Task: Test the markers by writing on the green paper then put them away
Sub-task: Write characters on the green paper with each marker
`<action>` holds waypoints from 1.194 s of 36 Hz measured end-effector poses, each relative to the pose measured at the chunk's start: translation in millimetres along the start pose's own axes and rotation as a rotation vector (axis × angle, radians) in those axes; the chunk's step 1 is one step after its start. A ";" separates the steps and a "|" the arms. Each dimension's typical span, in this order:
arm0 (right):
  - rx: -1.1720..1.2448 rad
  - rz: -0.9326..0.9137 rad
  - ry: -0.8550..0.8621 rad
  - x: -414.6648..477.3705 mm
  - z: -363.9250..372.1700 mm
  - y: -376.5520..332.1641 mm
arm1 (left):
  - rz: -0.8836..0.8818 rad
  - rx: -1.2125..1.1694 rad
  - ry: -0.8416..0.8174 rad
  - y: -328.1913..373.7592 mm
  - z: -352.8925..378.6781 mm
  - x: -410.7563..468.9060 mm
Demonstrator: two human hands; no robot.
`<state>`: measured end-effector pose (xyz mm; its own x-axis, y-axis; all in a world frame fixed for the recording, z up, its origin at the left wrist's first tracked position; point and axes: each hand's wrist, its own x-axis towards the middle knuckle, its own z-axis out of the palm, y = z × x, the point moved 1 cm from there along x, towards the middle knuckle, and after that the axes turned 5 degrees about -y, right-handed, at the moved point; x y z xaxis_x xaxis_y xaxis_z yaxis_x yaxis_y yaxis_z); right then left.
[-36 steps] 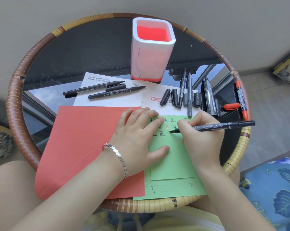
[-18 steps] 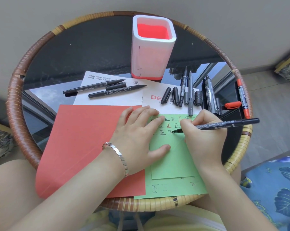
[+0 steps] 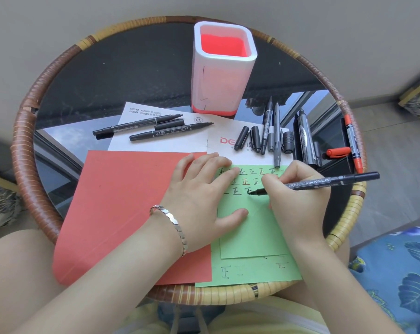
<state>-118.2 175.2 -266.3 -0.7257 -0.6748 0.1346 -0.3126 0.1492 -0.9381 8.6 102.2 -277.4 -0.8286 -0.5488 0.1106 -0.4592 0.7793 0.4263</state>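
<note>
Rattan wraps the rim of the round desk [image 3: 23, 150], whose dark glass top carries everything. Largest on it is the red paper [image 3: 122, 208], lying flat under the left hand's wrist and reaching out to the left of that hand. Next in size is the green paper [image 3: 254, 227], a smaller sheet resting on a larger one, directly beneath both hands; rows of written characters run across its far edge, and a few fainter marks show on the lower sheet near the desk's rim. Beyond the hands lies a white sheet [image 3: 170, 143] with printed text, and past it stands a white pen holder [image 3: 222, 68] with a red inside, upright and well apart from both hands.

The left hand [image 3: 204, 201] lies palm down with fingers spread, pressing on the green paper and gripping nothing. The right hand [image 3: 298, 201] is closed on a black marker [image 3: 324, 183], its tip touching the green paper just right of the left fingertips, its barrel pointing out to the right.

Two uncapped black markers [image 3: 153, 128] lie on the white sheet, beyond the left hand. More markers and loose caps [image 3: 274, 138] lie beyond the right hand, with an orange marker [image 3: 352, 143] farthest right beside an orange cap [image 3: 336, 151].
</note>
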 end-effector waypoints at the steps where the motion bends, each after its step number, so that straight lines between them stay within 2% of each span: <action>1: 0.006 0.002 0.003 -0.2 0.1 -0.6 | -0.001 -0.001 -0.001 0.1 0.0 0.0; 8: -0.024 -0.017 -0.032 -0.7 1.5 -0.5 | -0.001 0.000 0.004 0.3 0.3 -0.1; 16: -0.033 -0.031 0.028 1.6 -4.4 2.0 | 0.001 0.003 0.005 -0.5 0.8 -0.3; 23: 0.091 0.021 0.132 4.2 -4.8 5.5 | -0.006 0.013 -0.015 0.0 -0.7 -0.7; 27: 0.191 -0.011 0.084 4.4 -3.7 3.1 | -0.008 0.012 -0.032 0.5 -0.7 -0.8; 32: 0.213 -0.033 -0.090 2.4 -14.1 -3.3 | -0.014 0.001 -0.012 2.8 0.7 1.6; 37: -0.059 -0.121 -0.275 6.0 -41.4 1.1 | 0.011 -0.005 0.006 3.9 2.2 5.6; 41: -0.360 -0.263 -0.258 24.9 -73.8 6.6 | 0.066 0.024 -0.007 5.3 3.6 8.1; 43: -0.587 -0.386 -0.246 41.9 -92.3 9.5 | 0.064 0.018 -0.020 5.6 3.7 8.5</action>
<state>-208.1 215.1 -240.1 -0.3613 -0.8895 0.2799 -0.8435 0.1838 -0.5047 -2.2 103.0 -277.4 -0.8626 -0.4916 0.1190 -0.4107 0.8181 0.4025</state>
